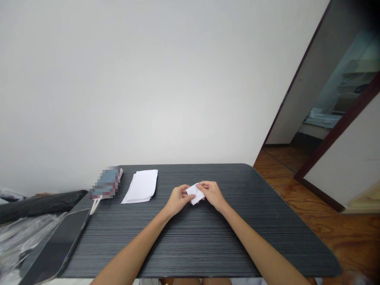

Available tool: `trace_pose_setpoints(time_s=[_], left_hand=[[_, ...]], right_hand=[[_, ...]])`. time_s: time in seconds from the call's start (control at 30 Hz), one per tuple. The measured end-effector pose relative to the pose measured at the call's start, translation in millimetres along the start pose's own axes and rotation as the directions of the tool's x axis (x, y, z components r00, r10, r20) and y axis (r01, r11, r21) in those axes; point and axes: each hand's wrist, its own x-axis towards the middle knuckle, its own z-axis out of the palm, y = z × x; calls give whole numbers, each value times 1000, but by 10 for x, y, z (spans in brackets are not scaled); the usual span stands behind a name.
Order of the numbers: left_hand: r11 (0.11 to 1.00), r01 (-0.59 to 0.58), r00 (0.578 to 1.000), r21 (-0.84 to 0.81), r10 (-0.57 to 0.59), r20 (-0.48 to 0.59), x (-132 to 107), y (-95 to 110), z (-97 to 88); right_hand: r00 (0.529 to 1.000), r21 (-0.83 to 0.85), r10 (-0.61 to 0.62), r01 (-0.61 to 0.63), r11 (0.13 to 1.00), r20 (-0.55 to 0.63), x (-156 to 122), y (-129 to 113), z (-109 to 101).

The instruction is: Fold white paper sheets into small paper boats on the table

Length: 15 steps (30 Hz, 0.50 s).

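A small folded piece of white paper (195, 193) is held between both hands above the middle of the dark table. My left hand (179, 199) grips its left side, thumb on top and fingers behind. On the other side my right hand (212, 193) pinches the upper right part, its thumb lying across the paper. The undersides of the fingers are hidden. To the left of my hands, a stack of white paper sheets (141, 186) lies on the table, slightly uneven at its edges.
The dark, ribbed table (190, 241) stands against a white wall (184, 87). A phone or tablet (56, 245) lies at its left edge, near a blurred-out item (106, 183) with a white cord. Plastic wrapping (26, 233) is at far left; a doorway opens at right.
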Motion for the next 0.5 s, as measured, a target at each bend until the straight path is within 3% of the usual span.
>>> trace_pose_setpoints(time_s=[0.2,0.5], left_hand=[[998,-24,993,-53,18,-114,21,15,-15],[992,-77,989,-104,63,-132,18,24,-45]], right_hand=[[979,3,61,-62,998,193,-10,-62,-66],[977,69,76,-92,993,199,-21,-89,-106]])
